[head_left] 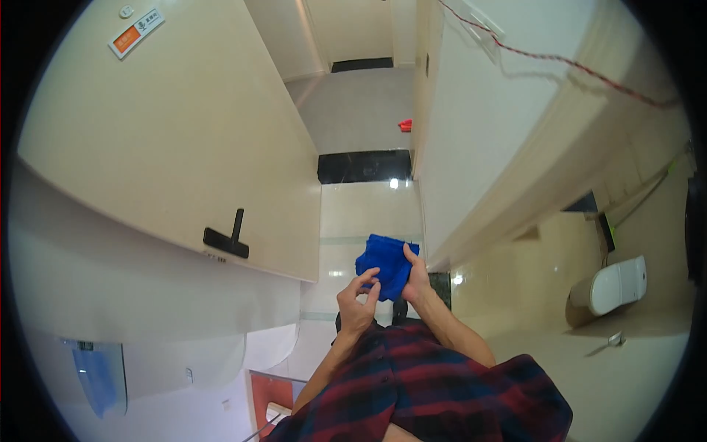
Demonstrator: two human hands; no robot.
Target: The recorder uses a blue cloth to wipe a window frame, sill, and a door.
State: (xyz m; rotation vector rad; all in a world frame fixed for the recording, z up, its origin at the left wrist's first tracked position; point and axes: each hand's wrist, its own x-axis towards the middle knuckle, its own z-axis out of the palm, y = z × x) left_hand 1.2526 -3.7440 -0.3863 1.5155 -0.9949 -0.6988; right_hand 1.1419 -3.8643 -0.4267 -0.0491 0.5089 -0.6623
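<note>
A folded blue cloth (384, 258) is held out in front of my body at waist height. My right hand (417, 280) grips its right edge, with the thumb on top and the other fingers hidden beneath. At the cloth's lower left corner is my left hand (358, 303), its fingers curled and the thumb and fingertips bent toward each other against the fabric. Whether a small fold is pinched between those fingertips is hard to make out.
On the left a cream door (169, 125) with a black handle (230, 239) stands open. Ahead, a dark threshold (364, 167) leads to a grey floor with a small red object (406, 126). A white toilet (610, 286) is at right; a red-black twisted wire (560, 59) runs along the wall.
</note>
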